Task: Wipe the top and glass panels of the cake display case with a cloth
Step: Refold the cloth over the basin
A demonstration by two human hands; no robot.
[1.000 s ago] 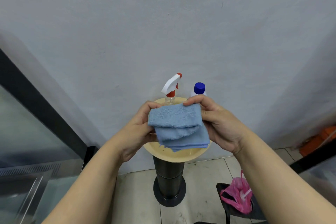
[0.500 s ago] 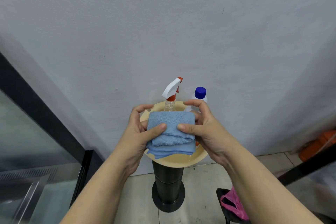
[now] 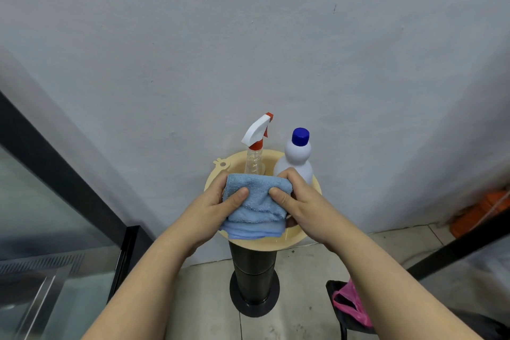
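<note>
A folded blue cloth (image 3: pixel 256 207) is held between both hands over a round beige tray (image 3: pixel 278 241). My left hand (image 3: pixel 212 210) grips its left side with the thumb on top. My right hand (image 3: pixel 298 201) grips its right side, thumb pressed on the fold. Part of the glass display case (image 3: pixel 41 229), with a black frame, shows at the left edge. Behind the cloth on the tray stand a clear spray bottle (image 3: pixel 256 146) with a white and red trigger and a white bottle (image 3: pixel 296 157) with a blue cap.
The tray sits on a dark cylindrical stand (image 3: pixel 254 276) on a tiled floor, close to a grey wall (image 3: pixel 248 36). A pink bag (image 3: pixel 350 301) lies on a black seat at lower right. Another black-framed glass edge (image 3: pixel 463 251) and an orange object (image 3: pixel 485 212) are at right.
Both hands have lowered the cloth toward the tray, and my thumbs have come on top of the fold. The bottles behind are less covered now.
</note>
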